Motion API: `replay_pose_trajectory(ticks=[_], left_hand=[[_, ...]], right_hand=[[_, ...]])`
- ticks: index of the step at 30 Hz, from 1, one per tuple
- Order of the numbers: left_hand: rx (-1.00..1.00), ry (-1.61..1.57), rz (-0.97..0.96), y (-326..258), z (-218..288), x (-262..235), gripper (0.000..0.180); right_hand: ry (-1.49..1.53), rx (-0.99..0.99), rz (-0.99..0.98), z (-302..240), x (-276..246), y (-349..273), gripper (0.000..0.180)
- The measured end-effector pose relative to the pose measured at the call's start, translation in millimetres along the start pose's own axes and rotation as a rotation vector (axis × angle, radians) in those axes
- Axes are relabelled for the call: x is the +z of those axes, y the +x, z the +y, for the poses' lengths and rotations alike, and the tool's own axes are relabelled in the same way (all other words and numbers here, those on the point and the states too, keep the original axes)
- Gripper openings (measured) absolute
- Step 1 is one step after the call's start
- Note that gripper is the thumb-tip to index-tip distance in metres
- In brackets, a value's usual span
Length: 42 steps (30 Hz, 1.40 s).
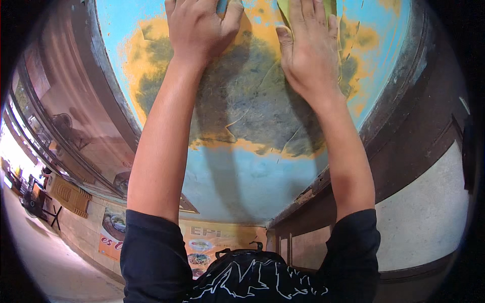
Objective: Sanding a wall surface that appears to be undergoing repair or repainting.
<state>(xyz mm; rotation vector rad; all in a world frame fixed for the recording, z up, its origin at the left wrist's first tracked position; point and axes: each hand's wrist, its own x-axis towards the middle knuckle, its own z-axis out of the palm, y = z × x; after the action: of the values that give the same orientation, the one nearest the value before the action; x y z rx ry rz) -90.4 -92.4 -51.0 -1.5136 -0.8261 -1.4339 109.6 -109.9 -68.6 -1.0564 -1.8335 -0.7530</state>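
A light-blue painted panel (217, 174) fills the middle of the view, with a large worn patch of orange and dark grey in its upper part. Against that patch, near the top edge, my right hand (310, 55) lies flat over a yellow-green sheet (286, 7) that looks like sandpaper, pressing it to the surface. The sheet shows beside the fingers; the rest is under the hand. To the left, my left hand (202, 25) rests on the panel with its thumb spread from the fingers. Its fingertips are cut off by the top edge.
Dark, worn frame edges (399, 86) border the panel on both sides. At lower left stand stacked tan plastic chairs (69, 196) and a dark fan (33, 199). An orange banner (227, 240) hangs below the panel, and a whitish wall section (424, 212) lies at right.
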Motion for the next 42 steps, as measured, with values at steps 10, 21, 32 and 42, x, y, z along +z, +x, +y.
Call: replay_pose_trajectory(ticks=[10,21,32,42], left_hand=[[-0.038,0.091,-0.151,9.1,0.9,10.6,0.057],[-0.053,0.071,-0.187,14.0,-6.9,6.6,0.056],[-0.015,0.074,-0.133,23.3,-0.3,13.2,0.055],[-0.063,0.051,-0.149,32.6,16.3,19.1,0.054]], right_hand=[[-0.043,-0.084,0.314,16.6,-8.3,85.3,0.063],[-0.082,-0.096,0.158,-2.8,4.4,56.0,0.064],[0.002,-0.206,0.210,-4.3,12.8,42.6,0.063],[-0.048,-0.127,0.236,9.3,-10.4,101.9,0.064]])
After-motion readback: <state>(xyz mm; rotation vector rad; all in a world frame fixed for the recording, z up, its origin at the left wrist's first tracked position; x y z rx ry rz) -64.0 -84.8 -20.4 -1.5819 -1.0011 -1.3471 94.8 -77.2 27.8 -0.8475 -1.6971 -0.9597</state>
